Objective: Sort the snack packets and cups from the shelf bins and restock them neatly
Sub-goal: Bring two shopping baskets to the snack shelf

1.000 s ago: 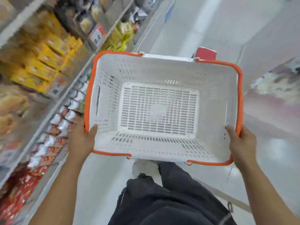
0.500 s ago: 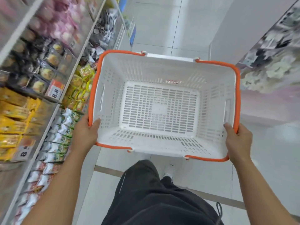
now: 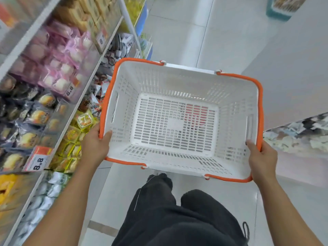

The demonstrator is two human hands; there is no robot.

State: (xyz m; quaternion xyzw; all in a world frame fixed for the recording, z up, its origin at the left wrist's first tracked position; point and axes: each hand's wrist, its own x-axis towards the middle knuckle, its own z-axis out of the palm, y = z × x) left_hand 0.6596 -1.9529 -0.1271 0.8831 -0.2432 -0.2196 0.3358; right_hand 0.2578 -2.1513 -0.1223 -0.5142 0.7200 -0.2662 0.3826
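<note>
**One empty basket in carriage, both hands engaged**

Head view, item 1: white slotted basket (image 3: 177,121) with orange rim, held level over the aisle floor (image 3: 221,32) in front of the person's dark trousers (image 3: 168,219). Nothing lies inside; a red patch shows through the slots from below, not identifiable.

Head view, item 2: left hand (image 3: 95,148) grips the basket's near-left corner, thumb hooked over the rim to the inside, fingers hidden beneath. Right hand (image 3: 262,160) grips the near-right corner likewise, thumb inside. Each grip is clamped on the rim.

Head view, item 3: shelf (image 3: 85,82) along the person's left, bins stocked with pink packets (image 3: 62,55), dark packets (image 3: 28,110), yellow packets (image 3: 78,132) and white packets (image 3: 51,185). No cups can be made out. The yellow packets sit just beside the left grip; the rest are further off; the right grip is well apart from all stock.

Step, as judged: transit or positioning, collection not begun. Next move probably calls for setting the basket down or holding it one-handed, freeing a hand to reach the bins.
</note>
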